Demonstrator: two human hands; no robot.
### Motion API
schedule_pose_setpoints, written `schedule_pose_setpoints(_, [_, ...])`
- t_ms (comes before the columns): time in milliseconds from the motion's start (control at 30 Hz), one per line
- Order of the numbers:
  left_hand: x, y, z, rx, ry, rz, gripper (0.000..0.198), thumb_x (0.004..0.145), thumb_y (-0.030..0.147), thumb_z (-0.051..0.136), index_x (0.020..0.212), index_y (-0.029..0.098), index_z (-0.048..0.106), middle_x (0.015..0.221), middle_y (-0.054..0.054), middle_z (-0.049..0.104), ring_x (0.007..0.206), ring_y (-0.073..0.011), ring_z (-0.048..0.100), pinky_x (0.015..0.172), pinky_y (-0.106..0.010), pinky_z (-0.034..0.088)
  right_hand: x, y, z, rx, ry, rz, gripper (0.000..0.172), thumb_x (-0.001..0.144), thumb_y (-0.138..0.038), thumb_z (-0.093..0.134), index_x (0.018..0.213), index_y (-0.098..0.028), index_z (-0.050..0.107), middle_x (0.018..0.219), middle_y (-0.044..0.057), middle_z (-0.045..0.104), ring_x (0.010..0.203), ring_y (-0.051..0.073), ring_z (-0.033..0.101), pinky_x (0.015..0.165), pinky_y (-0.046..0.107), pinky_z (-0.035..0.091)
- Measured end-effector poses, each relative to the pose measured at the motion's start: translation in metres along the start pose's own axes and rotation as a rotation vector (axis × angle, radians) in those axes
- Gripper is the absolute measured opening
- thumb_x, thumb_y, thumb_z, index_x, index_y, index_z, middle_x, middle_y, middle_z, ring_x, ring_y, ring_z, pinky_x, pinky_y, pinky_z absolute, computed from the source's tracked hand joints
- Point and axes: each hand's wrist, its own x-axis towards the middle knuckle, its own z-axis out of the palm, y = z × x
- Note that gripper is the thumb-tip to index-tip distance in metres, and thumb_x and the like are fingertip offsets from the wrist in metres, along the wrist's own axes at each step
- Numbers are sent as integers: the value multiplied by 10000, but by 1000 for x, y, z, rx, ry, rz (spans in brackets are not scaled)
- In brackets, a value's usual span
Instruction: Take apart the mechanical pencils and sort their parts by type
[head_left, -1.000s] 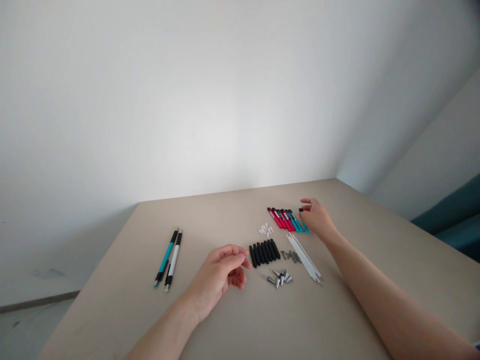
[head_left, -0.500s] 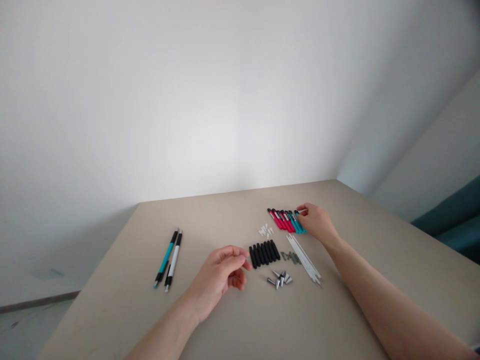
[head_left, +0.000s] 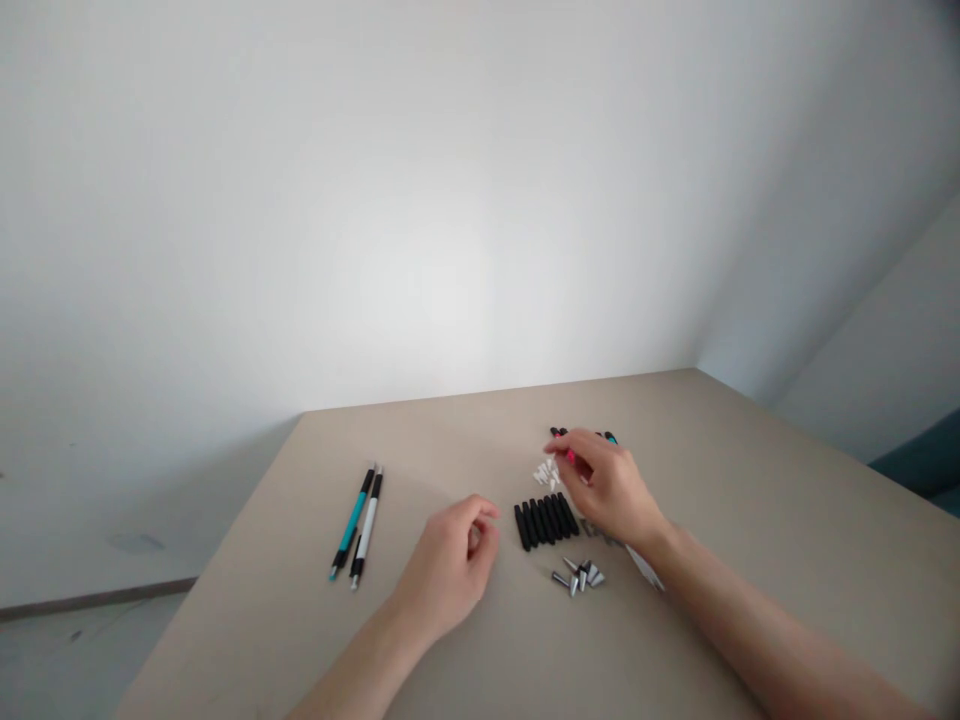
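Note:
My left hand (head_left: 454,560) rests low over the table with its fingers curled in. Its thumb is close to the index finger, and nothing shows in it. It is just left of a row of black grip sleeves (head_left: 546,522). My right hand (head_left: 604,485) hovers beyond the sleeves, thumb and index finger apart, beside small white plastic pieces (head_left: 546,474). It covers most of the pink and teal pen barrels; a teal barrel's black end (head_left: 611,438) shows past it. Thin white refills (head_left: 646,570) stick out under the right wrist.
Two pens, one teal (head_left: 352,522) and one white (head_left: 367,527), lie on the left of the table. Silver cone tips (head_left: 581,577) are piled in front of the sleeves. Small springs (head_left: 589,528) are partly hidden by my right hand. A wall (head_left: 450,200) stands behind.
My right hand has moved left and nearer, from the teal barrels to the white pieces. My left hand's fingers have curled in. The view has shifted a little.

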Motion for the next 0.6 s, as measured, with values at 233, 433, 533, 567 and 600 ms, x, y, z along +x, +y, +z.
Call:
schedule_pose_setpoints(233, [6, -1, -39, 912, 321, -21, 242, 855, 179, 437, 1013, 140, 617, 933, -138, 601, 858, -264, 585, 771, -346, 403, -24, -54, 5, 219, -443, -375, 228, 796, -70, 452, 911, -173, 620, 765, 46, 639, 668, 140, 553, 615, 245, 395])
schedule_pose_setpoints(433, [4, -2, -55, 1275, 354, -228, 278, 863, 171, 420, 1089, 103, 567, 983, -167, 566, 880, -285, 582, 735, -349, 430, -29, -61, 4, 258, -521, -404, 235, 762, -53, 467, 875, -170, 636, 712, 41, 642, 617, 134, 549, 592, 241, 395])
schedule_pose_setpoints(533, [2, -3, -57, 1271, 344, -257, 277, 867, 148, 393, 1084, 105, 559, 999, -166, 571, 831, -265, 614, 691, -333, 438, -28, -58, 5, 279, -493, -367, 223, 765, -57, 473, 867, -169, 637, 697, 30, 635, 576, 119, 527, 571, 228, 389])
schedule_pose_setpoints(567, [2, -3, -58, 1259, 346, -277, 277, 871, 148, 380, 1078, 102, 558, 998, -171, 573, 808, -261, 624, 669, -330, 439, -29, -57, 5, 285, -485, -355, 219, 767, -59, 475, 865, -169, 637, 687, 25, 630, 562, 115, 518, 560, 224, 384])
schedule_pose_setpoints(600, [2, -4, -59, 1241, 348, -300, 276, 874, 156, 371, 1065, 97, 561, 996, -180, 576, 788, -262, 633, 650, -332, 439, -29, -57, 5, 287, -479, -343, 216, 768, -61, 475, 862, -169, 637, 678, 22, 625, 552, 113, 510, 552, 222, 379])
